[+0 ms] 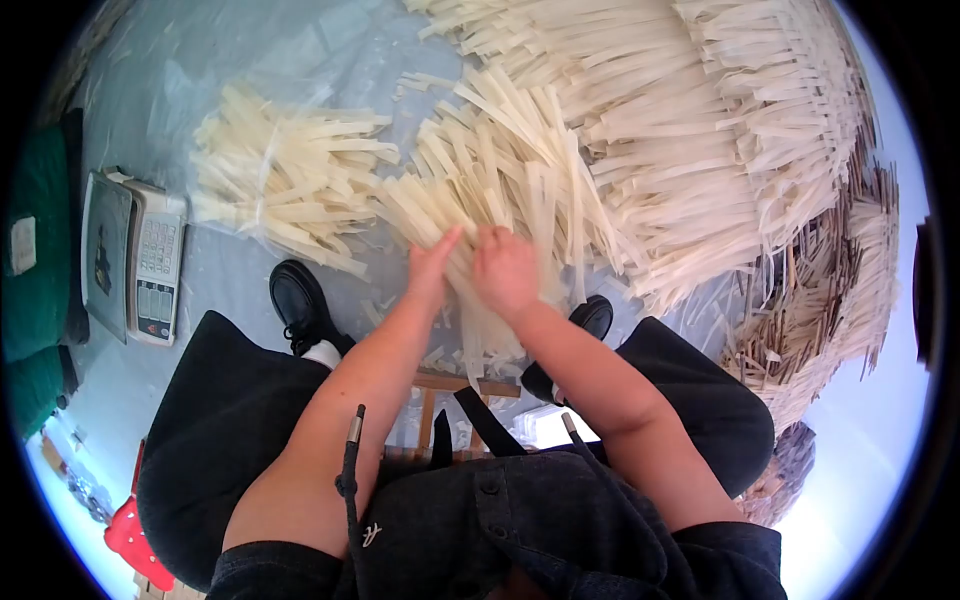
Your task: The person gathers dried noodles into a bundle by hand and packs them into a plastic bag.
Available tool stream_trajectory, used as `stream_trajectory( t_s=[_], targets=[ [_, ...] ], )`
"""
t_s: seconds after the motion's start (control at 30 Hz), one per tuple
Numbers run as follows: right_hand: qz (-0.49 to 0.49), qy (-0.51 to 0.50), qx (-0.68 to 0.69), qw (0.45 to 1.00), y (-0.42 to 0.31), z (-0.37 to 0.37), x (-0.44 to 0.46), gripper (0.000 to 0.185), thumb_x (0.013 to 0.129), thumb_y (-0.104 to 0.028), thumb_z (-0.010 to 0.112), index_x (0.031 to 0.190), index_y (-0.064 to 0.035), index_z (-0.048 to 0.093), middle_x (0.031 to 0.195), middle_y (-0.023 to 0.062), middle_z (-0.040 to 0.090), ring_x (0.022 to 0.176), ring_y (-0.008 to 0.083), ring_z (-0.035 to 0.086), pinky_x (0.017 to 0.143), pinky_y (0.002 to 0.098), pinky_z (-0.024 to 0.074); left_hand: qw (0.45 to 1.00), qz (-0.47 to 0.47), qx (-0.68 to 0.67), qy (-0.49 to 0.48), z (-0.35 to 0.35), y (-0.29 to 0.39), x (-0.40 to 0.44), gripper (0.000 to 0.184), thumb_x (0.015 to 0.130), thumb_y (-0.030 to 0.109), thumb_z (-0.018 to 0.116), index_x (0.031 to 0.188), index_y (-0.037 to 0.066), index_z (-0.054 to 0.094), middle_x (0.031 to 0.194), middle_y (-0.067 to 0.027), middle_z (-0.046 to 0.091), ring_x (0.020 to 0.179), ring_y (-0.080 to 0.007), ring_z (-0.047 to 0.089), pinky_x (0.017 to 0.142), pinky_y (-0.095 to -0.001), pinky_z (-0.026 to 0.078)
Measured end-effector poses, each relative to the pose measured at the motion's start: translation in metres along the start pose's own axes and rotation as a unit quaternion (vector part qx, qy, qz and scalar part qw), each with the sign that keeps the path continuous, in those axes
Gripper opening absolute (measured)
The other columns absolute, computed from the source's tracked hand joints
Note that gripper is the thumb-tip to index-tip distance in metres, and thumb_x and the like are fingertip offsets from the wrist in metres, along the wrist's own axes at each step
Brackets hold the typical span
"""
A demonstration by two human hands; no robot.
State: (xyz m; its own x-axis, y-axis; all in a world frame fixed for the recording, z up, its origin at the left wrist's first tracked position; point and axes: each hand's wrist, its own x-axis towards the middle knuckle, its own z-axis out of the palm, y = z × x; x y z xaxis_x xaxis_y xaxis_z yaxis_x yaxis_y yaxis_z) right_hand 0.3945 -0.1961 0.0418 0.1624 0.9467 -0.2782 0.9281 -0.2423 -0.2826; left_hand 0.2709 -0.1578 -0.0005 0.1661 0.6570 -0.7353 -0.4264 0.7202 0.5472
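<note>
Between my feet lies a loose pile of pale, flat, dry-looking strips (480,150). My left hand (432,268) is closed around the near-left side of a bunch of these strips, thumb on top and the other fingers mostly hidden. Right beside it, my right hand (505,270) grips the same bunch from the other side with its fingers curled. The strips' lower ends (490,335) hang down toward me below my hands. What the strips are made of I cannot make out.
A bundle of similar strips (285,175), apparently wrapped in clear plastic, lies left of the pile. A digital scale (155,265) stands farther left. Large stacks of strips (680,120) rise on the right. My black shoes (300,300) flank a wooden stool edge (465,384).
</note>
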Motion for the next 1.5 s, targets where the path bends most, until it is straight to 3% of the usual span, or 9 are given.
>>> stream_trajectory(
  t_s=[0.37, 0.57, 0.67, 0.83, 0.97, 1.27, 1.37, 1.43, 1.5],
  targets=[
    [-0.07, 0.159, 0.21, 0.962, 0.024, -0.002, 0.001, 0.035, 0.08, -0.017, 0.068, 0.112, -0.0039, 0.062, 0.102, 0.0143, 0.059, 0.094, 0.0304, 0.058, 0.08, 0.04, 0.0466, 0.998, -0.044, 0.046, 0.006, -0.031, -0.003, 0.006, 0.076, 0.079, 0.021, 0.078, 0.14, 0.009, 0.035, 0.131, -0.0102, 0.053, 0.119, -0.0255, 0.054, 0.097, -0.0395, 0.047],
    [0.281, 0.314, 0.226, 0.878, 0.068, 0.004, -0.013, 0.024, 0.082, -0.02, 0.068, 0.101, -0.0067, 0.063, 0.092, 0.0102, 0.057, 0.087, 0.0284, 0.057, 0.076, 0.0397, 0.0467, 0.999, -0.022, 0.027, 0.008, -0.027, -0.003, 0.005, 0.081, 0.075, 0.016, 0.081, 0.141, 0.006, 0.034, 0.131, -0.0135, 0.053, 0.12, -0.027, 0.052, 0.102, -0.0387, 0.042],
    [0.336, 0.146, 0.264, 0.892, 0.075, 0.024, -0.033, 0.027, 0.081, -0.023, 0.07, 0.102, -0.0079, 0.063, 0.092, 0.0109, 0.057, 0.086, 0.028, 0.057, 0.075, 0.0387, 0.0471, 0.999, -0.012, 0.029, 0.011, -0.024, -0.005, 0.005, 0.082, 0.075, 0.016, 0.081, 0.141, 0.006, 0.033, 0.131, -0.013, 0.053, 0.121, -0.0266, 0.052, 0.102, -0.0385, 0.042],
    [-0.059, 0.115, 0.159, 0.979, 0.02, 0.009, -0.036, 0.035, 0.081, -0.02, 0.069, 0.112, -0.0062, 0.062, 0.099, 0.0153, 0.058, 0.095, 0.0337, 0.057, 0.082, 0.0416, 0.0467, 0.999, 0.005, 0.046, 0.006, -0.033, -0.013, 0.011, 0.077, 0.078, 0.021, 0.08, 0.14, 0.01, 0.035, 0.131, -0.0111, 0.053, 0.119, -0.0265, 0.053, 0.097, -0.0408, 0.047],
    [-0.022, 0.204, 0.196, 0.959, 0.015, 0.003, -0.007, 0.04, 0.081, -0.018, 0.068, 0.117, -0.0032, 0.059, 0.104, 0.0173, 0.058, 0.099, 0.036, 0.057, 0.085, 0.0446, 0.0457, 0.999, -0.025, 0.036, 0.021, -0.029, -0.006, 0.005, 0.085, 0.074, 0.019, 0.082, 0.142, 0.007, 0.033, 0.132, -0.0124, 0.053, 0.121, -0.0252, 0.052, 0.101, -0.0371, 0.041],
    [0.034, 0.059, 0.067, 0.995, 0.03, 0.019, 0.013, 0.046, 0.087, -0.028, 0.058, 0.122, 0.0026, 0.053, 0.112, 0.0225, 0.058, 0.106, 0.0405, 0.055, 0.092, 0.046, 0.0446, 0.998, -0.012, 0.055, 0.004, -0.034, -0.011, 0.008, 0.08, 0.078, 0.025, 0.08, 0.142, 0.009, 0.034, 0.134, -0.0096, 0.052, 0.121, -0.0256, 0.052, 0.097, -0.0398, 0.047],
    [-0.024, 0.045, 0.167, 0.985, 0.02, 0.037, -0.004, 0.046, 0.09, -0.03, 0.055, 0.122, 0.0026, 0.054, 0.117, 0.0231, 0.058, 0.107, 0.0423, 0.054, 0.093, 0.0471, 0.0441, 0.998, -0.043, 0.037, -0.034, -0.041, -0.009, 0.007, 0.073, 0.082, 0.026, 0.076, 0.141, 0.009, 0.036, 0.133, -0.0096, 0.052, 0.12, -0.0247, 0.053, 0.097, -0.0402, 0.047],
    [0.128, -0.125, 0.371, 0.911, 0.0, 0.02, -0.011, 0.055, 0.091, -0.042, 0.056, 0.124, 0.0026, 0.054, 0.124, 0.0235, 0.056, 0.11, 0.0418, 0.055, 0.096, 0.045, 0.0432, 0.996, -0.077, -0.01, -0.046, -0.045, -0.003, 0.003, 0.064, 0.087, 0.025, 0.071, 0.14, 0.007, 0.039, 0.133, -0.01, 0.053, 0.12, -0.0247, 0.053, 0.098, -0.0406, 0.047],
    [0.179, -0.104, 0.435, 0.876, -0.004, 0.028, -0.013, 0.062, 0.09, -0.047, 0.057, 0.13, 0.0008, 0.05, 0.125, 0.0233, 0.057, 0.113, 0.0386, 0.055, 0.098, 0.0412, 0.0425, 0.993, -0.102, 0.0, -0.066, -0.048, 0.003, 0.001, 0.059, 0.09, 0.026, 0.067, 0.138, 0.006, 0.041, 0.132, -0.0108, 0.053, 0.12, -0.0251, 0.053, 0.098, -0.0407, 0.047]
  ],
)
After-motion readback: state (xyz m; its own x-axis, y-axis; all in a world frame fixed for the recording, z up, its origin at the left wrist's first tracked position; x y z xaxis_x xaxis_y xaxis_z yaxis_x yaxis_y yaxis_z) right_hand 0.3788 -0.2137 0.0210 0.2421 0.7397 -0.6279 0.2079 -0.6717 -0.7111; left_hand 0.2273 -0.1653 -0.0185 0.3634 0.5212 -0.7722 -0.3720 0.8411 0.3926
